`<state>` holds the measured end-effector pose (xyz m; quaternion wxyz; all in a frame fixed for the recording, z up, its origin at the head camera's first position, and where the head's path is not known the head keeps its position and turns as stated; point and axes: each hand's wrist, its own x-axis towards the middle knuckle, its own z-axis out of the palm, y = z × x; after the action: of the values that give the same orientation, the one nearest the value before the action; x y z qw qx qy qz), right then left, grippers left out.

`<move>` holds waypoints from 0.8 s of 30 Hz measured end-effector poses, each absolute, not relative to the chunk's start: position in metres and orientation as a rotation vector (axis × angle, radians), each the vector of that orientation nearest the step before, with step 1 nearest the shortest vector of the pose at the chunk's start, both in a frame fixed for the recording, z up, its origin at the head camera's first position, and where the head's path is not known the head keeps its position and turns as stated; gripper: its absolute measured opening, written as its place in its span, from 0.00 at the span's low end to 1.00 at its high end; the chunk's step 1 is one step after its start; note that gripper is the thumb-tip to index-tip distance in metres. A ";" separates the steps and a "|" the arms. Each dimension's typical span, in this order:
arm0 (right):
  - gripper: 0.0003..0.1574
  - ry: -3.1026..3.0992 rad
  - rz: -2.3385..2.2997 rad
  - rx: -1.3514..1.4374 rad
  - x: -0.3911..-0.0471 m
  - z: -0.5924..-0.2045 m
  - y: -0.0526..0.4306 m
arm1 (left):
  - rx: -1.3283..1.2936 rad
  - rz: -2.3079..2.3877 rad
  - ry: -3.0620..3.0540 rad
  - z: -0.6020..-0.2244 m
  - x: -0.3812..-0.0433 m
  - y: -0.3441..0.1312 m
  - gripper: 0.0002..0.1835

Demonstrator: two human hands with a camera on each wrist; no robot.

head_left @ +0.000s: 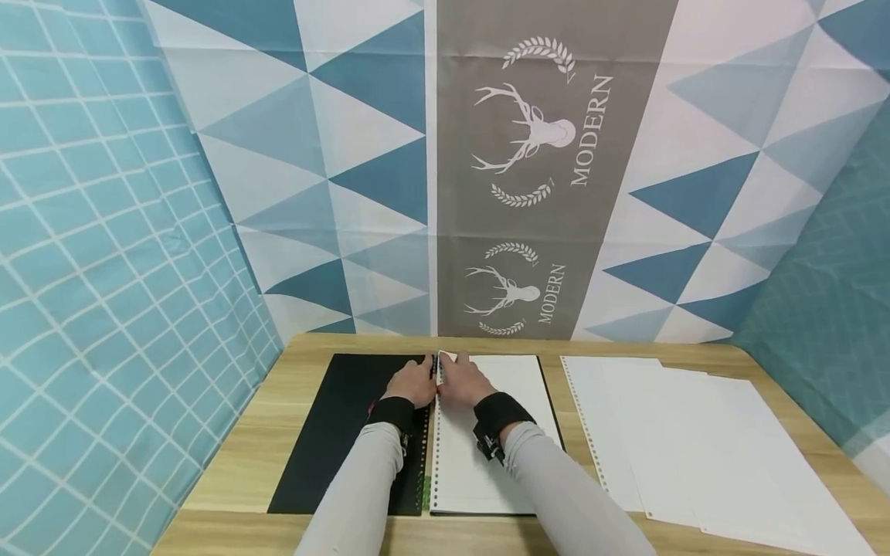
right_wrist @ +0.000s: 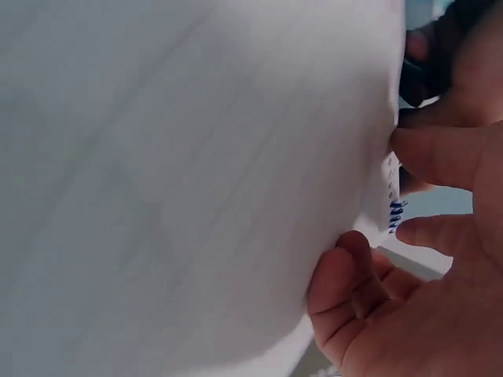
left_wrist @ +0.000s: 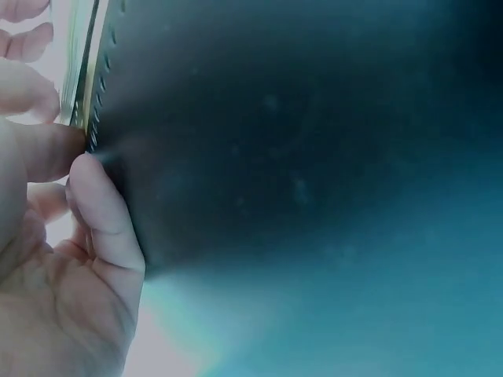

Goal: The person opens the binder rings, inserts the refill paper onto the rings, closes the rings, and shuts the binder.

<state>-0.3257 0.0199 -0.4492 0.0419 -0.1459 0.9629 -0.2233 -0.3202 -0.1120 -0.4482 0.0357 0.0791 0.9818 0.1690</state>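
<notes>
A black cover (head_left: pixel 316 440) with a row of holes along its inner edge lies flat on the left. Beside it, a stack of white hole-punched paper (head_left: pixel 466 471) rests on a second black sheet. My left hand (head_left: pixel 412 384) pinches the far end of the black cover's holed edge between thumb and forefinger. With its thumb and fingers my right hand (head_left: pixel 464 382) grips the far left corner of the white paper. Both hands nearly meet at the seam. A small blue coil (right_wrist: pixel 397 210) shows by the right fingertips; most of the binding there is hidden.
To the right, several loose white sheets (head_left: pixel 681 440) lie fanned and overlapping on the wooden table (head_left: pixel 243 463). A little green strip (head_left: pixel 426 490) shows between cover and paper near the front. Patterned cloth (head_left: pixel 375 193) hangs behind the table and at both sides.
</notes>
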 end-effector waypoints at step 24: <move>0.13 3.025 -0.321 -0.672 -0.300 -0.442 0.017 | 0.159 0.652 3.034 -0.458 -0.325 -0.109 0.31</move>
<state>-0.2998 0.0174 -0.4422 0.0131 -0.2158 0.9709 -0.1031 -0.3246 -0.1089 -0.4575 0.0173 0.0511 0.9762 0.2099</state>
